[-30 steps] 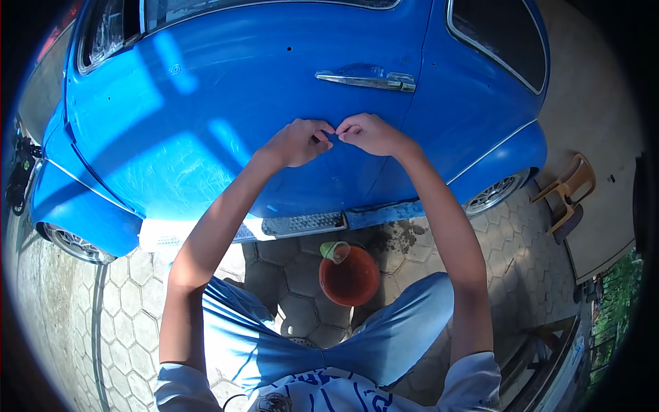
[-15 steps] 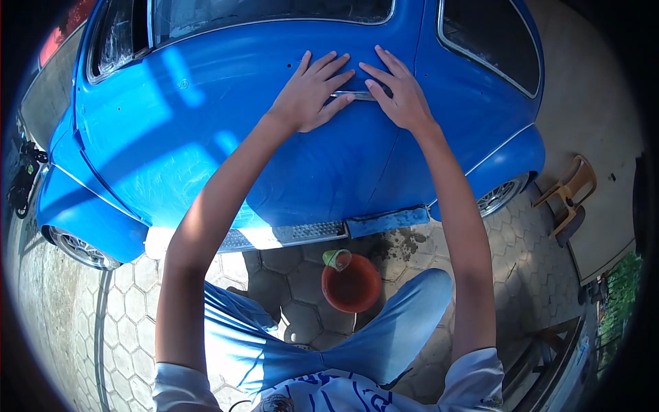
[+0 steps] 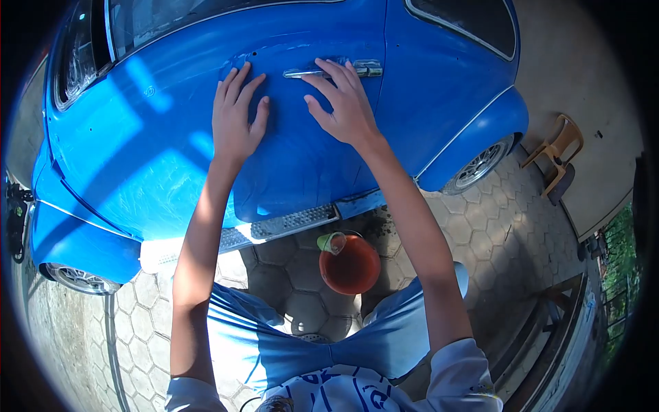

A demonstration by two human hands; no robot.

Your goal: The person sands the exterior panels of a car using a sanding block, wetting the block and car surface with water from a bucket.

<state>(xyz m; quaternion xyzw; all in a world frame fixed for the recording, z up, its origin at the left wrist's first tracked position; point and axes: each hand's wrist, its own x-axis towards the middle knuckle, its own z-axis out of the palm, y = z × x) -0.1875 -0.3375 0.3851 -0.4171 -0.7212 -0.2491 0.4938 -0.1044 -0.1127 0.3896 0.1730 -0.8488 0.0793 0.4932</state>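
Note:
A blue car door fills the view ahead, with a chrome handle near its rear edge and a small dark hole left of the handle. My left hand is spread with its fingers up against the door, just below that hole, and holds nothing. Over the front end of the handle lie the fingertips of my right hand, which is also spread and holds nothing visible. Whether its palm touches the paint cannot be told.
A red-brown bucket with a green-rimmed clear cup at its edge stands on the paving between my legs. Above it runs the car's running board. A tan plastic chair is at the right, by a wall.
My hands were pinched together low on the door, then opened and moved up. Since then they have moved apart, the left hand leftward. The view has shifted, and the car appears further left.

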